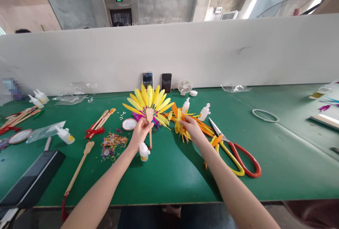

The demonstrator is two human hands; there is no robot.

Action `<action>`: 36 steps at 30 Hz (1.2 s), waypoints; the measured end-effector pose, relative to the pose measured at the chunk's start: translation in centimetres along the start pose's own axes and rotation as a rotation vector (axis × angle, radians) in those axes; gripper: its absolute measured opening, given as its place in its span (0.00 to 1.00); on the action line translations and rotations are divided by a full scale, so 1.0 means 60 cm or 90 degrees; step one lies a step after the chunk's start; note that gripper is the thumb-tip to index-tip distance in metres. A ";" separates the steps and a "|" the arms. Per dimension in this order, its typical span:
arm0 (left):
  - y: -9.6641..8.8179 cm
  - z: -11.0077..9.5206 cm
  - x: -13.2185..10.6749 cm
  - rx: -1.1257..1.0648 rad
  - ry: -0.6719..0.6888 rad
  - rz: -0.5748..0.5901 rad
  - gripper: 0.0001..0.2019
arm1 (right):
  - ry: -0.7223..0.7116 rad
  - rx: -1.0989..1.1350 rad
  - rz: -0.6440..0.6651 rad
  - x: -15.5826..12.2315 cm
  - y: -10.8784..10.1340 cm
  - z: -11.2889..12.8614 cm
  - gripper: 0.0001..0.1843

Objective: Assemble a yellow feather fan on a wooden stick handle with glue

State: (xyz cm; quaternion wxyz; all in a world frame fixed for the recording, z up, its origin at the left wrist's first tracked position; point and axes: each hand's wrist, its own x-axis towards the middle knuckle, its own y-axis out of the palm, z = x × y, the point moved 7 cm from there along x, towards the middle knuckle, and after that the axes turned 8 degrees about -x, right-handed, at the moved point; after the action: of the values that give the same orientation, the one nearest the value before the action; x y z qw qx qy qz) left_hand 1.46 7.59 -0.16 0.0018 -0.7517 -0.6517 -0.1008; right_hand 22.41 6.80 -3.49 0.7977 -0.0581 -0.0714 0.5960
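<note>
My left hand (140, 131) grips the wooden handle of a feather fan (149, 100), just below its rounded top. Yellow feathers spread from the fan in an arc, with purple feathers lower behind it. To the right, my right hand (192, 127) has its fingertips closed on a yellow feather (179, 116) at a pile of yellow and orange feathers (202, 124). A white glue bottle (144, 152) stands beside my left wrist. Large scissors (233, 149), with one red and one yellow handle, lie open right of my right forearm.
Two more glue bottles (204, 111) stand behind the feathers. Colourful scraps (113, 144), wooden handles (102, 121) with red tassels and a single handle (81, 167) lie left. A small fan (185, 86) and phone (166, 83) are by the white partition (113, 59). A black box (34, 176) sits front left.
</note>
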 end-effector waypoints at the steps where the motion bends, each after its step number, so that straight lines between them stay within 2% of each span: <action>1: 0.000 0.000 0.000 0.003 0.000 0.001 0.17 | 0.003 0.011 -0.004 0.000 -0.001 0.000 0.12; 6: 0.002 0.001 0.000 -0.004 -0.003 0.008 0.18 | 0.015 0.050 -0.040 0.000 -0.007 -0.001 0.08; 16: 0.004 -0.001 0.000 0.004 -0.001 0.017 0.19 | 0.051 0.103 -0.063 -0.001 -0.010 0.001 0.12; 22: 0.005 -0.002 -0.001 0.009 -0.006 0.011 0.18 | 0.011 0.103 -0.097 -0.001 -0.019 0.009 0.13; 31: 0.004 -0.003 -0.002 0.020 0.004 0.008 0.17 | 0.048 0.137 -0.103 -0.001 -0.017 0.002 0.15; 36: 0.006 -0.004 -0.003 0.011 0.000 0.015 0.18 | 0.031 0.132 -0.118 -0.003 -0.018 0.007 0.13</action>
State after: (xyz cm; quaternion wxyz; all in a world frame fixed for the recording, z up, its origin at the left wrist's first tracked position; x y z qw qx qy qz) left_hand 1.76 7.34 0.11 0.0094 -0.7593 -0.6438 -0.0947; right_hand 23.30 6.34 -2.92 0.8525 0.0171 0.0049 0.5225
